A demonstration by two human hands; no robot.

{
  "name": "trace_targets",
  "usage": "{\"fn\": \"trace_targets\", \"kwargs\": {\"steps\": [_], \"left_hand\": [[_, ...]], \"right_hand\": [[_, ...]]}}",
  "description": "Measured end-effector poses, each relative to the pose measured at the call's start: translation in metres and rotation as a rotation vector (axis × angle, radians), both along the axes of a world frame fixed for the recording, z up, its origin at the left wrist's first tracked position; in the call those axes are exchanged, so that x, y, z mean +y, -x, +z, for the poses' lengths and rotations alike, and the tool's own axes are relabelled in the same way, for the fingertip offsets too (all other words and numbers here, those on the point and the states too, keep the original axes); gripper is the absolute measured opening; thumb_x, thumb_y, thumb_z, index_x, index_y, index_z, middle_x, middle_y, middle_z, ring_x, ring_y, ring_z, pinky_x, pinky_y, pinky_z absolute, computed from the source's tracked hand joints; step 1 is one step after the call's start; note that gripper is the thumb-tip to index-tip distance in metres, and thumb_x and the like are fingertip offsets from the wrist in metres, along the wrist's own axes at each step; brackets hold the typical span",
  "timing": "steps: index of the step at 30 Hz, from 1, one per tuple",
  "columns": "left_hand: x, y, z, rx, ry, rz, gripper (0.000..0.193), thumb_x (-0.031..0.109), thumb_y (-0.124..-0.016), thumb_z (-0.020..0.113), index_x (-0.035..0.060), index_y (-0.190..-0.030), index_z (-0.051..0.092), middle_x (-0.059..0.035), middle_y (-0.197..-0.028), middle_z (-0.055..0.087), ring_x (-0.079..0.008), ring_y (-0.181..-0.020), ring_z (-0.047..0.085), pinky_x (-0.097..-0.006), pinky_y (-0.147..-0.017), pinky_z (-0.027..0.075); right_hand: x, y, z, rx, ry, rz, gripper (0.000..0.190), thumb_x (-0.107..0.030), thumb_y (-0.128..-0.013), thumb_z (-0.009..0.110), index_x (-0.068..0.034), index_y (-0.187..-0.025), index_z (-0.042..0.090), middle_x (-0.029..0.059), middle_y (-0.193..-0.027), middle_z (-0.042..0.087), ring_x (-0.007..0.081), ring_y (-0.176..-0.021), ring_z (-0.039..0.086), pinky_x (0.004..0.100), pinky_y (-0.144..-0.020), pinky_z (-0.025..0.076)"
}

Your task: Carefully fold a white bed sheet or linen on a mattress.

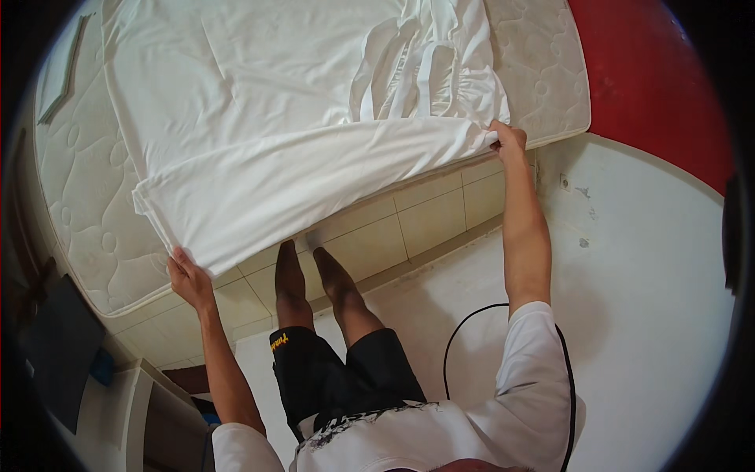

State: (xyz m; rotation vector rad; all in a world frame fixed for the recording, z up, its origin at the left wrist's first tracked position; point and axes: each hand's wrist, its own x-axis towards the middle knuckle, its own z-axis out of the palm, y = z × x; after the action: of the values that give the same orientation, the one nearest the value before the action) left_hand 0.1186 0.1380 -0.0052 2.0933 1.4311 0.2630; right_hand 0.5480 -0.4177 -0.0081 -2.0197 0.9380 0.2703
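Note:
A white fitted sheet [283,71] with gathered elastic edges is spread in folds over a quilted mattress [537,65]. My left hand [190,276] grips the folded sheet at its lower left corner, over the mattress's near edge. At the right, my right hand [508,138] pinches the other end of the same folded strip. Between both hands the strip is stretched, with its near side overhanging the mattress edge. Ruffled, elasticated parts of the sheet lie bunched just beyond my right hand.
Folded white cloth [62,68] lies on the mattress's far left. A red surface [649,76] and a white wall [643,283] with a socket [564,182] stand at right. White furniture [127,407] and a dark panel [62,348] are at lower left. A black cable [446,360] loops beside me over the tiled floor [371,242].

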Motion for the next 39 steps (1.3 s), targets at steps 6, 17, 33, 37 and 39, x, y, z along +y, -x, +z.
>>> {"fn": "trace_targets", "kwargs": {"steps": [6, 17, 33, 37, 39], "left_hand": [[0.017, 0.002, -0.006, 0.003, 0.009, -0.045, 0.048, 0.042, -0.106, 0.049, -0.0026, -0.090, 0.059, -0.0152, -0.069, 0.057, -0.0222, -0.065, 0.047, -0.0362, -0.064, 0.044], [0.039, -0.009, 0.004, 0.241, 0.042, 0.001, 0.032, 0.032, -0.104, 0.055, 0.0013, -0.103, 0.062, -0.0143, -0.087, 0.066, -0.0288, -0.079, 0.062, -0.0382, -0.075, 0.051], [0.036, -0.135, -0.038, 0.059, -0.515, -0.652, 0.042, 0.036, -0.107, 0.043, 0.0188, -0.144, 0.054, -0.0115, -0.154, 0.041, -0.0331, -0.144, 0.035, -0.0457, -0.118, 0.025], [0.047, -0.130, -0.039, 0.126, -0.572, -0.673, 0.042, 0.034, -0.107, 0.042, 0.0189, -0.144, 0.054, -0.0115, -0.154, 0.043, -0.0296, -0.145, 0.034, -0.0434, -0.118, 0.024], [0.050, -0.130, -0.039, 0.105, -0.597, -0.700, 0.042, 0.034, -0.107, 0.042, 0.0186, -0.145, 0.053, -0.0113, -0.154, 0.043, -0.0293, -0.145, 0.035, -0.0434, -0.118, 0.024]], "right_hand": [[0.003, -0.009, 0.001, 0.190, 0.259, 0.142, 0.025, -0.009, -0.065, 0.073, 0.009, -0.081, 0.065, 0.0143, -0.075, 0.067, 0.0253, -0.059, 0.065, 0.0347, -0.045, 0.047], [0.032, 0.044, 0.013, -0.481, 0.789, 0.728, 0.042, -0.016, -0.078, 0.075, 0.002, -0.114, 0.061, 0.0176, -0.109, 0.064, 0.0302, -0.102, 0.061, 0.0393, -0.088, 0.049], [0.014, 0.022, 0.034, -0.082, 0.437, 1.414, 0.018, -0.020, -0.074, 0.085, -0.014, -0.084, 0.070, 0.0012, -0.102, 0.062, 0.0274, -0.107, 0.048, 0.0381, -0.099, 0.036], [0.007, 0.016, 0.028, 0.011, 0.504, 1.335, 0.011, -0.024, -0.078, 0.081, -0.017, -0.080, 0.072, -0.0031, -0.102, 0.060, 0.0252, -0.106, 0.047, 0.0422, -0.101, 0.028], [0.007, 0.017, 0.028, -0.032, 0.507, 1.358, 0.010, -0.023, -0.079, 0.080, -0.017, -0.081, 0.072, -0.0027, -0.102, 0.060, 0.0255, -0.107, 0.047, 0.0424, -0.101, 0.028]]}}
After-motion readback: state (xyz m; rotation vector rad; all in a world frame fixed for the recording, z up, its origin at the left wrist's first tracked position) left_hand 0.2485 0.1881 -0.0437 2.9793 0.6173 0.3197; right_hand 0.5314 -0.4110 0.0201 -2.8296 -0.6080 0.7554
